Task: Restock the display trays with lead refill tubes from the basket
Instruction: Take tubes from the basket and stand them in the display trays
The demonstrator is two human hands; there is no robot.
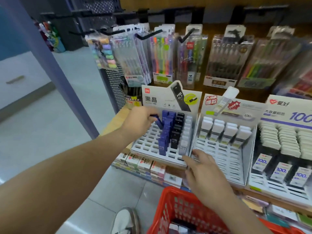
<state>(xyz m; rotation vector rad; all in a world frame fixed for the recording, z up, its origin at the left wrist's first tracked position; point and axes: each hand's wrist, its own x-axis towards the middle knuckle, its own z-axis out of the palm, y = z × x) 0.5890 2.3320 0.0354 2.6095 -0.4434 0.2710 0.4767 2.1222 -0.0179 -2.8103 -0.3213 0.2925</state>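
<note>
So my left hand (140,121) is pinching a blue lead tube (158,122), tilted, over the empty slots of the left display tray (145,143), just beside the row of blue tubes (166,132). My right hand (204,169) has loose fingers and holds nothing, down by the tray's front corner. The red basket (175,206) sits below.

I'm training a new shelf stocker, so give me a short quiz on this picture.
1. True or false: the left hand holds a blue tube above the tray.
2. What colour is the basket? A red, B green, C black.
3. Fill in: the front black tube is printed HB ___.
Key: 1 true; 2 A; 3 0.7.
</note>
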